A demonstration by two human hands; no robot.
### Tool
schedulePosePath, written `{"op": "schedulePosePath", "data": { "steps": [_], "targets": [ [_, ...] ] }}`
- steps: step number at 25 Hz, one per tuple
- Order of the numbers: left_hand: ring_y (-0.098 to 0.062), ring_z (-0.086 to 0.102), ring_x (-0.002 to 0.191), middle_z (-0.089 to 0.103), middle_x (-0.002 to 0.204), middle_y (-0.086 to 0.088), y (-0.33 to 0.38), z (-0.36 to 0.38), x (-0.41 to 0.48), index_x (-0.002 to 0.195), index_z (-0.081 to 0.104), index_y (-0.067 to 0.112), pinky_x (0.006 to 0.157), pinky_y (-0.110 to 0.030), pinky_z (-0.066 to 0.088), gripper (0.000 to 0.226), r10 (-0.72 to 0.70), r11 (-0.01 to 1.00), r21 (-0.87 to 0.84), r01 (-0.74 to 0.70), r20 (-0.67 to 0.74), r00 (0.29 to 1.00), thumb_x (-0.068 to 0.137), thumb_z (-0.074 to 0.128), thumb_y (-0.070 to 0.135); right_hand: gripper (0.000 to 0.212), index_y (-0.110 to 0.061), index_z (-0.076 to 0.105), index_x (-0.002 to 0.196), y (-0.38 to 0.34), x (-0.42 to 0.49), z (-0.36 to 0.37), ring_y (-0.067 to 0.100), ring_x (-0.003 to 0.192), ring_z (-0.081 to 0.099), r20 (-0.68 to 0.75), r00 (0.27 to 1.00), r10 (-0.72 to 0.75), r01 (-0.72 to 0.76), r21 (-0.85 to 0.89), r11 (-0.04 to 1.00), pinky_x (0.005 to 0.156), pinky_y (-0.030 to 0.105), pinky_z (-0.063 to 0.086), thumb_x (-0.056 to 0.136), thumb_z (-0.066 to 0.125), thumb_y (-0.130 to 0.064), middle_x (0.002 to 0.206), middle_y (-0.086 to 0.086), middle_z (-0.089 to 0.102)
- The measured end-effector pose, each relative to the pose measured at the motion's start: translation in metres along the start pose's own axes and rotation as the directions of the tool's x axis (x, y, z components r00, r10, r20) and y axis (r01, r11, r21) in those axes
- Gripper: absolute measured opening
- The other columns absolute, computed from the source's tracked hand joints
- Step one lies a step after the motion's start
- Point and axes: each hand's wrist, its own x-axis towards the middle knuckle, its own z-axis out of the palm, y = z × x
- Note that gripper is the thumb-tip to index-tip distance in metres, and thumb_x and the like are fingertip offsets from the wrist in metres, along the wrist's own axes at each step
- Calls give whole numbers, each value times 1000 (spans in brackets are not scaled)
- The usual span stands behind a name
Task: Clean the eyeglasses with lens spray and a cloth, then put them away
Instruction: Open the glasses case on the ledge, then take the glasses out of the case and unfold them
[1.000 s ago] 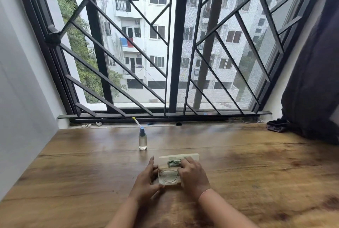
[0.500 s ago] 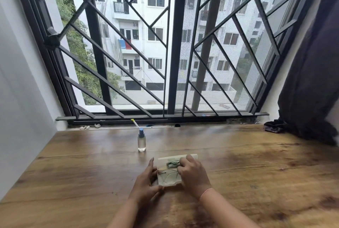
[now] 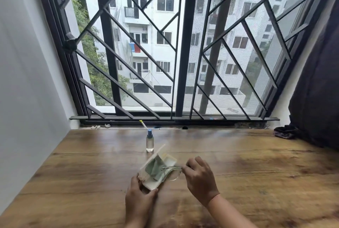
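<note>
Gripping the near end of the open case (image 3: pixel 169 160) with the left hand (image 3: pixel 141 195), fingers curled round its edge, lid tipped up toward the left. Pinching the eyeglasses (image 3: pixel 172 172) at the case's right edge with the right hand (image 3: pixel 200 178), fingertips together on the frame. Folded green cloth (image 3: pixel 153 168) inside the case, blurred. Spray bottle (image 3: pixel 149 141) upright on the wooden table (image 3: pixel 256 172), just beyond the case and apart from it. Dark curtain (image 3: pixel 315 80) well off to the case's right.
</note>
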Motion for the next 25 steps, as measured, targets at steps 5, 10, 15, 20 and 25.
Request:
{"op": "schedulePosePath", "data": {
  "steps": [5, 10, 15, 20, 25],
  "targets": [
    [-38, 61, 103, 65, 111, -22, -5, -25, -1, 122, 51, 3, 88, -41, 48, 82, -103, 993, 34, 112, -217, 971, 49, 89, 8, 19, -14, 64, 64, -13, 3, 4, 20, 69, 44, -52, 996, 66, -61, 92, 994, 52, 30, 48, 61, 79, -3, 66, 1, 58],
    [-42, 58, 99, 63, 105, -28, -11, -44, 5, 111, 57, -2, 85, -45, 47, 70, -78, 994, 52, 100, -326, 942, 48, 88, -1, 20, -15, 66, 64, -19, 4, 4, 18, 70, 41, -75, 991, 106, -95, 134, 986, 53, 28, 48, 61, 80, -1, 64, 1, 57],
    [-41, 57, 100, 61, 104, -26, -9, -48, 2, 109, 59, -3, 85, -45, 46, 65, -55, 993, 81, 84, -310, 949, 50, 87, -1, 23, -15, 64, 62, -23, 3, 1, 22, 65, 49, -74, 990, 122, -111, 141, 984, 53, 27, 47, 59, 81, 0, 63, 1, 56],
    [-43, 56, 102, 61, 106, -28, -6, -48, 1, 111, 59, -4, 87, -47, 46, 66, -47, 994, 77, 74, -311, 949, 51, 87, -3, 21, -15, 64, 62, -22, 0, -4, 20, 67, 48, -70, 987, 142, -132, 131, 983, 55, 28, 46, 61, 80, -1, 63, 1, 55],
    [-45, 58, 100, 61, 104, -30, -5, -45, 0, 110, 61, -5, 85, -49, 47, 69, -24, 995, 89, 55, -317, 948, 46, 88, -4, 18, -13, 70, 63, -18, -1, -6, 18, 70, 49, -74, 948, 310, -282, 256, 925, 60, 22, 41, 61, 82, 0, 63, 1, 57]
  ]
}}
